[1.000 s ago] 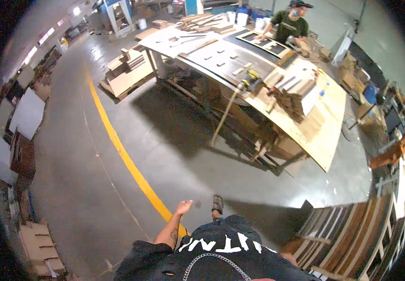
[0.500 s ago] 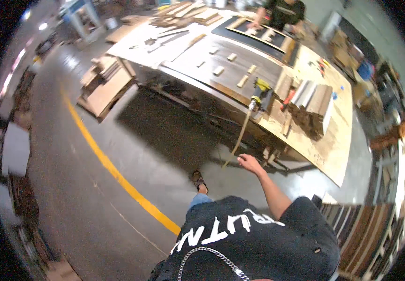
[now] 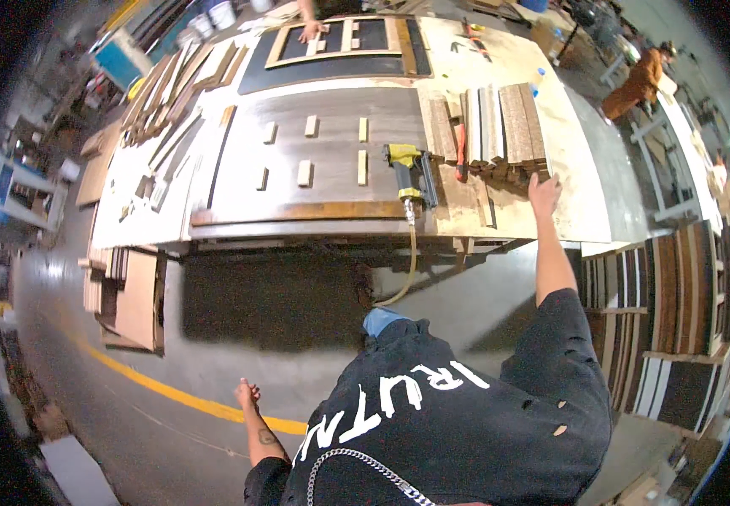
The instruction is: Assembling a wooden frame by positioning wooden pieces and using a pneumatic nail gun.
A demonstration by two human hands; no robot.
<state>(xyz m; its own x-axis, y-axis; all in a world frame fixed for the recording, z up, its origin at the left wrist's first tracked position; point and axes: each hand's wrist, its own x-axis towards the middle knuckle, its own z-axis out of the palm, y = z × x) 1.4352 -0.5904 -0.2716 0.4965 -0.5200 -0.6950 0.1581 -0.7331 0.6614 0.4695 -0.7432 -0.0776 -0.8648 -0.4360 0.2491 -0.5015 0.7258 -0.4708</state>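
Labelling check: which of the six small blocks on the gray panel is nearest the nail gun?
The lower-right block, just left of the nail gun; the others lie farther left or back.

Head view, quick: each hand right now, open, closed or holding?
Left hand: loosely curled, no object visible; fully closed or not cannot be told.
Right hand: at the near end of stacked brown wooden strips; grip cannot be told.

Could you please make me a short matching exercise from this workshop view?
1. Right hand
2. Left hand
3. Pneumatic tool
4. Wooden frame

A. Yellow and black, joined to a hose
B. Near the far edge of the table
C. At the near end of the stacked strips
D. Away from the table, above the floor

Pairs: 1-C, 2-D, 3-A, 4-B.
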